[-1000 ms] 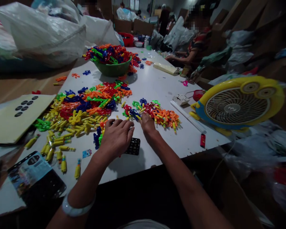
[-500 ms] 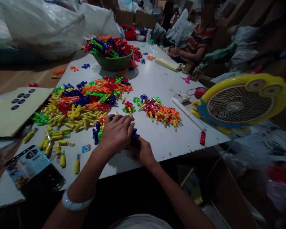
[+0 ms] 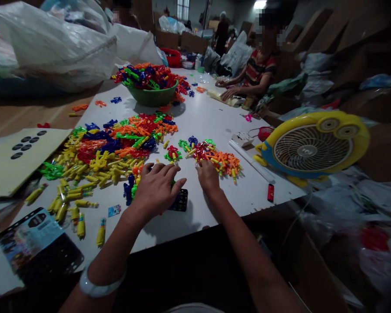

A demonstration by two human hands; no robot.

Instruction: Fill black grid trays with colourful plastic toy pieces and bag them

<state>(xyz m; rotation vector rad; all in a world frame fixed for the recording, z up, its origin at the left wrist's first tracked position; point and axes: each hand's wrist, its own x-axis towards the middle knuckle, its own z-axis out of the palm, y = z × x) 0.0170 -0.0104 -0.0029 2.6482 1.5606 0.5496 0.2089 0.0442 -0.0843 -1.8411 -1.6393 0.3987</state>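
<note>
My left hand (image 3: pixel 158 189) lies palm down with fingers stretched and apart over a black holed card (image 3: pixel 182 200). Blue, green and orange plastic toy pieces (image 3: pixel 129 189) show at its left side, and what is under the palm is hidden. My right hand (image 3: pixel 209 178) reaches to the near edge of a small pile of red and orange toy figures with yellow tubes (image 3: pixel 226 161). Its fingers are closed together there; anything between them is hidden. Just left of this pile sits a red and green toy flower (image 3: pixel 173 153).
A heap of mixed plastic figures (image 3: pixel 117 139) and yellow tubes (image 3: pixel 84 169) covers the table's left. Behind it stands a full green bowl (image 3: pixel 154 95). A yellow fan (image 3: pixel 309 148), white tube (image 3: pixel 252 161) and red lighter (image 3: pixel 270 192) lie right. Across, a person (image 3: pixel 257 71) works.
My right hand has left the black card beside my left hand and moved right and forward to the small pile. My left hand stays, its thumb spread, exposing the card. The view has tilted up slightly.
</note>
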